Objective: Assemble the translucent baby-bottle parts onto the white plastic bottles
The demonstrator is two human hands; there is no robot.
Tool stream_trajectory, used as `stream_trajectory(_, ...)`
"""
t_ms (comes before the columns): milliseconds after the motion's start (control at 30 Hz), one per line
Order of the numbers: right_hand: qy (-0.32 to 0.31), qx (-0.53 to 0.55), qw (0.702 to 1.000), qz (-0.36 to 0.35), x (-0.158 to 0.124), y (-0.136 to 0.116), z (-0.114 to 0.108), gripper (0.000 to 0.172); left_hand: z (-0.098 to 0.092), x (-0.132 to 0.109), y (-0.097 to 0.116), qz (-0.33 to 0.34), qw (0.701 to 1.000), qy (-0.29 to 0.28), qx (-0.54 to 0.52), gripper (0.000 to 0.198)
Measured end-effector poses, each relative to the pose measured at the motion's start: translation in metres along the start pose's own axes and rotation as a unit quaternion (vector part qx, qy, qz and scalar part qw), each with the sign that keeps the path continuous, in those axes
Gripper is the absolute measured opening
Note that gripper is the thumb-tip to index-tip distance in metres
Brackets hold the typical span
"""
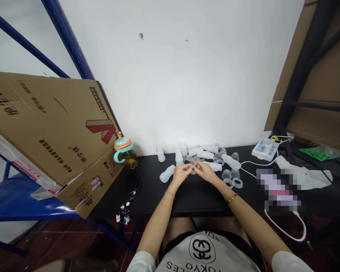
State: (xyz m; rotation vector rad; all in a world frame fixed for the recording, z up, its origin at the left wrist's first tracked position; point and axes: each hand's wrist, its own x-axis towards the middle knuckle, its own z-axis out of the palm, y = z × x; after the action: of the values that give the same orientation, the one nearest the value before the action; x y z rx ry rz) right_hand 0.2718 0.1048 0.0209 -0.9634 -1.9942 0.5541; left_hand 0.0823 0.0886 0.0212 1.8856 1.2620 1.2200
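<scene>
My left hand [181,173] and my right hand [204,170] meet over the black table [195,196], fingertips pinched together on a small clear plastic part [193,166]. Just beyond them lie several translucent white bottles [205,154], and another bottle [167,173] lies to the left of my left hand. Clear caps and rings [232,180] sit to the right of my right hand. The pinched part is too small to name.
A large cardboard box [56,132] leans over the table's left end. A teal and orange sippy cup [124,151] stands beside it. A white power strip [265,149] with a white cable [286,228] lies at the right, by a black shelf frame [300,75].
</scene>
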Motion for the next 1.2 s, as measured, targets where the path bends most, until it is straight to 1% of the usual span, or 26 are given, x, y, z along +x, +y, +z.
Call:
stream_trajectory(333, -0.006, -0.013, 1.0, 0.003, 0.0004, 0.0, -0.0003, 0.01, -0.0016, -0.0012, 0.0028, 0.009, 1.0, -0.006, 0.024, 0.033)
stream_trajectory(467, 0.003, -0.022, 1.0, -0.001, 0.0005, 0.0011, 0.0002, 0.016, -0.0008, -0.0012, 0.0029, 0.009, 1.0, -0.008, 0.022, 0.035)
stream_trajectory(600, 0.023, -0.019, 1.0, 0.008, 0.0002, 0.0018, 0.0008, 0.028, -0.001, -0.0013, 0.0053, -0.004, 1.0, 0.029, -0.001, 0.036)
stream_trajectory(667, 0.024, -0.014, 0.999, 0.018, -0.0001, 0.0022, 0.0009, 0.031, -0.0023, -0.0013, 0.0067, -0.007, 0.999, 0.051, -0.01, 0.035)
stream_trajectory(733, 0.015, -0.012, 1.0, 0.024, -0.0005, 0.0021, 0.0009, 0.03, -0.0039, -0.0011, 0.0073, -0.01, 0.998, 0.06, -0.023, 0.035)
stream_trajectory(867, -0.008, -0.004, 1.0, 0.018, -0.0009, -0.0004, -0.0002, 0.03, -0.0054, -0.0008, 0.0068, -0.021, 0.998, 0.038, -0.049, 0.038)
stream_trajectory(967, 0.012, 0.011, 1.0, 0.017, -0.0004, -0.0022, -0.001, 0.029, -0.0048, -0.0002, 0.0061, -0.018, 0.998, 0.021, -0.049, 0.04)
stream_trajectory(1067, 0.04, 0.011, 0.999, 0.022, 0.0, -0.0026, -0.0014, 0.029, -0.0039, 0.0006, 0.0053, -0.026, 0.999, 0.022, -0.04, 0.043)
stream_trajectory(1200, 0.038, 0.012, 0.999, 0.023, -0.0004, -0.0044, -0.0022, 0.03, -0.0036, 0.0008, 0.0041, -0.02, 0.999, 0.03, -0.021, 0.041)
